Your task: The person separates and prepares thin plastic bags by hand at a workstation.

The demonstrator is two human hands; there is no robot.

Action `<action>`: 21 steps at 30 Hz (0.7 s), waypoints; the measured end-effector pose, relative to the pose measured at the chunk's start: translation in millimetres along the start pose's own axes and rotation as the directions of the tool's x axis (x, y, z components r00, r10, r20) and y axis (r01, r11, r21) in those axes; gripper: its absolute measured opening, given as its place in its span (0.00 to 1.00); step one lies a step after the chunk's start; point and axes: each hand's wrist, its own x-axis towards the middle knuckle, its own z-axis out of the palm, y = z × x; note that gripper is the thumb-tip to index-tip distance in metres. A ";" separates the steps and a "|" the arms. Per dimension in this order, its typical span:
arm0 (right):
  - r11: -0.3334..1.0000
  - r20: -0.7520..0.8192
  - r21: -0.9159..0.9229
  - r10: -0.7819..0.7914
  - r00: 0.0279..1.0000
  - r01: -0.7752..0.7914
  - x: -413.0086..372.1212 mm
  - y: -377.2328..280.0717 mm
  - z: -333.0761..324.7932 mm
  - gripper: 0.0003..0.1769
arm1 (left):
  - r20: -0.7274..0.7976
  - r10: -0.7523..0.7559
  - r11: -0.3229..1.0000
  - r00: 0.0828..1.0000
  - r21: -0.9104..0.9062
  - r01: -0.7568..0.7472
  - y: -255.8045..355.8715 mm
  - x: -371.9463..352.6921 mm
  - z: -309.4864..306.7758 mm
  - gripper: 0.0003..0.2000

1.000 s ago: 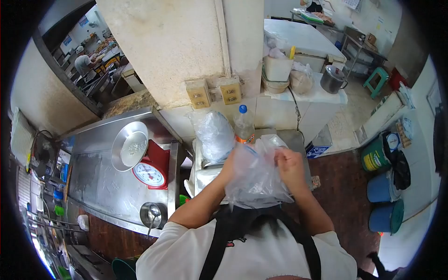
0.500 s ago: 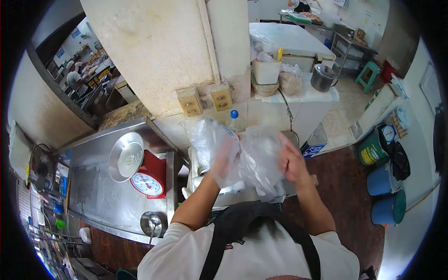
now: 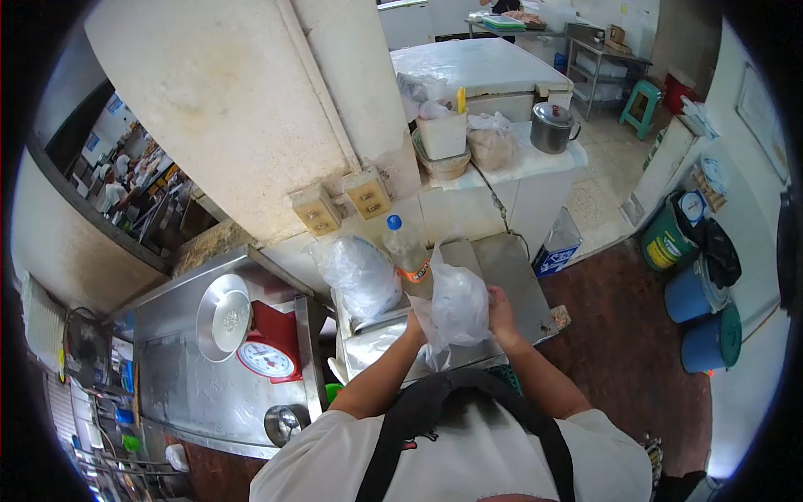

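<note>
A clear plastic bag [image 3: 460,305], puffed out, is between my two hands above the metal work surface. My left hand [image 3: 416,328] grips its left edge, with the fingers partly hidden behind the film. On the other side my right hand [image 3: 501,315] is closed at the bag's right edge, its fingertips partly covered. Left of them lies a bulky bundle of clear plastic bags [image 3: 358,278]. A plastic bottle [image 3: 405,244] with a blue cap and orange label stands just behind my hands.
On the left, a red dial scale [image 3: 274,339] with a metal pan [image 3: 224,318] sits on a steel counter [image 3: 171,364], near a steel bowl [image 3: 284,424]. A lidded metal pot [image 3: 553,128] stands on the ledge ahead. Blue bins [image 3: 693,297] line the right wall.
The plastic bag, stretched and blurred between my raised hands before, is now puffed out. Both hands have come lower and closer together. The camera view has shifted, showing more of the bottle.
</note>
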 end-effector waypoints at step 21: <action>0.918 0.131 0.391 0.020 0.991 -0.070 -9.2 -64.7 4.5 0.26 | 0.415 0.471 -0.143 0.778 0.907 -0.397 -24.4 -38.7 27.1 0.47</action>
